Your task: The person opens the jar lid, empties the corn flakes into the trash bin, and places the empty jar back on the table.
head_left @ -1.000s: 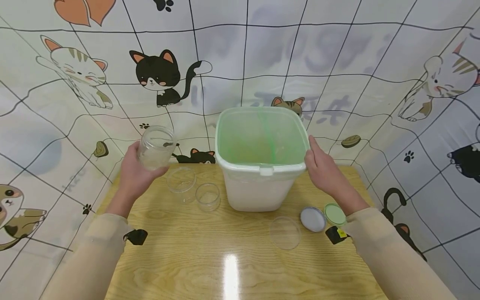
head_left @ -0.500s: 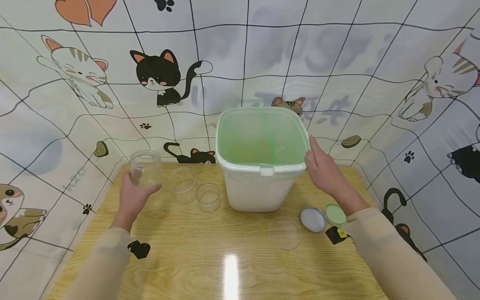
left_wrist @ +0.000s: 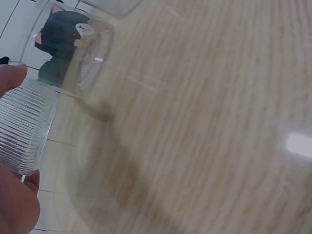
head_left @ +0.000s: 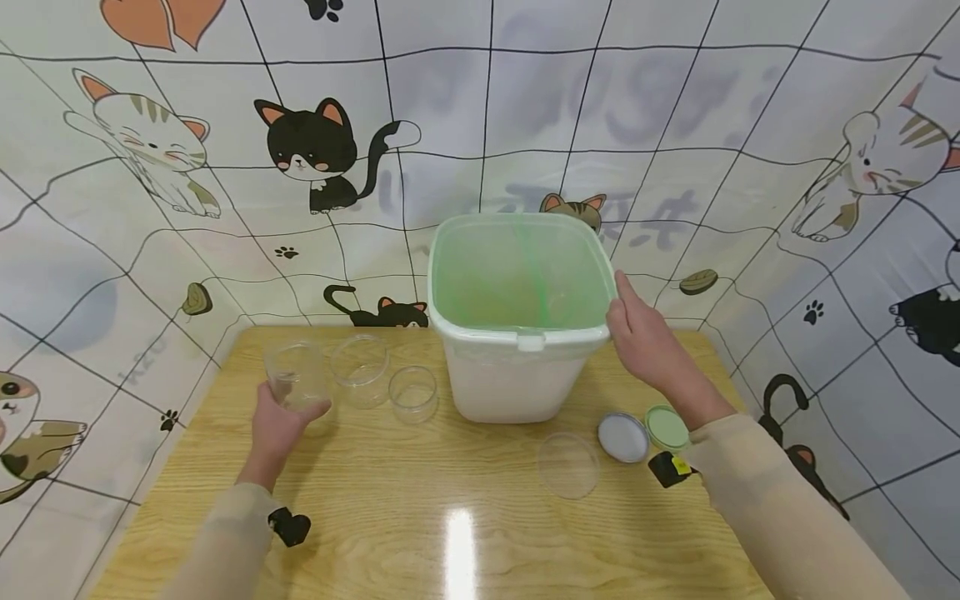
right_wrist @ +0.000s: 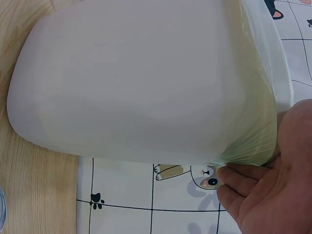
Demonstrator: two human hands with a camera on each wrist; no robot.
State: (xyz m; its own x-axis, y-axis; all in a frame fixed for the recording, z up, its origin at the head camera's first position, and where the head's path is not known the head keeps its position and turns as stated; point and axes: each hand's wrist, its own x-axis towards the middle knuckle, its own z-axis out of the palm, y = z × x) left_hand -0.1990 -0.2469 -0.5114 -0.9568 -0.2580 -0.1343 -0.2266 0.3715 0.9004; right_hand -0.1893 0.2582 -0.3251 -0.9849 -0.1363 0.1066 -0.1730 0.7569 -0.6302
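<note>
My left hand (head_left: 277, 427) grips a clear jar (head_left: 296, 364) at the left rear of the table. Ribbed sides show on this jar (left_wrist: 27, 122) in the left wrist view, between thumb and fingers. To its right stand two clear round containers, a larger one (head_left: 361, 390) and a smaller one (head_left: 414, 405). A white trash bin (head_left: 517, 383) with a translucent green bag (head_left: 487, 275) lining it stands at the middle rear. My right hand (head_left: 643, 337) holds the bin's right rim; in the right wrist view its fingers lie under the edge, against the gathered bag.
Right of the bin's front lie a clear disc-shaped lid (head_left: 567, 465), a whitish lid (head_left: 622, 437) and a green lid (head_left: 667, 428). They rest on the wooden table (head_left: 420, 525). A cat-patterned sheet (head_left: 450, 108) rises behind and on both sides.
My left hand has lowered the jar from above the table's rear edge towards the tabletop, beside the other clear containers. The right hand has stayed on the bin's rim.
</note>
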